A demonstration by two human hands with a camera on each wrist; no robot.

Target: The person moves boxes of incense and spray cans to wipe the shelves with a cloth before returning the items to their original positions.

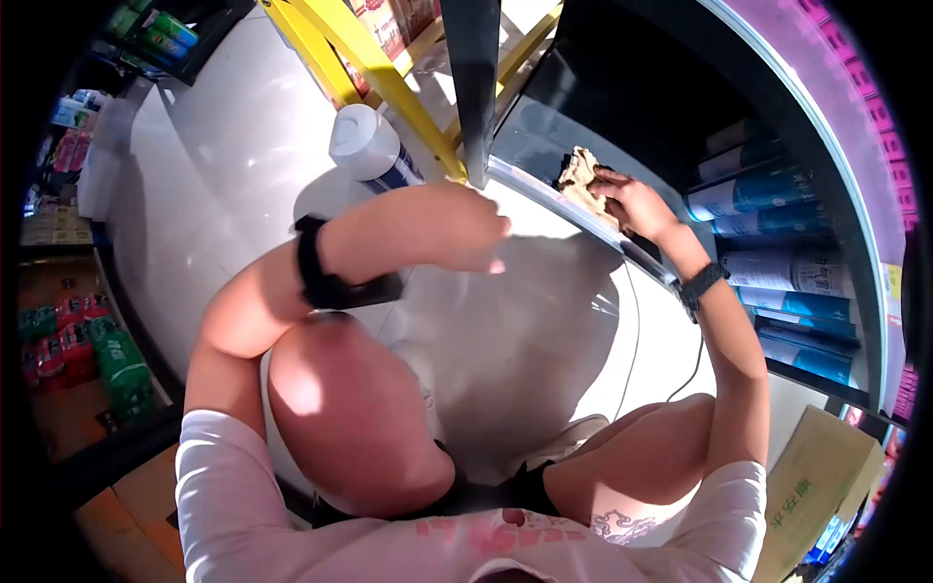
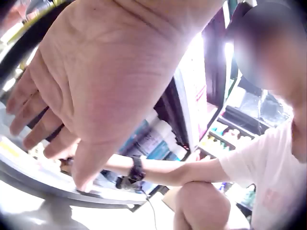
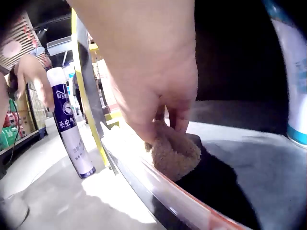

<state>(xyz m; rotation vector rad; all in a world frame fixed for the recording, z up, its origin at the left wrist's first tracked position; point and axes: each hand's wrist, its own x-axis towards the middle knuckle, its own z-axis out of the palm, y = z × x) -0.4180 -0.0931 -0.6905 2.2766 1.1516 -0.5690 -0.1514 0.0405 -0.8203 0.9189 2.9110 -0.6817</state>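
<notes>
A crumpled tan cloth lies on the dark shelf near its front edge. My right hand grips it from above; in the right wrist view the fingers of that hand press into the bunched cloth. Over the floor, my left hand hangs in the air holding nothing, its fingers extended in the left wrist view, where the hand shows its palm. Beyond it stands a white and blue spray can, also visible in the right wrist view as an upright can.
A yellow ladder stands by a dark post at the shelf's left end. Blue and white cans line the shelf's right side. A cardboard box is at lower right, and bottles fill a rack at far left.
</notes>
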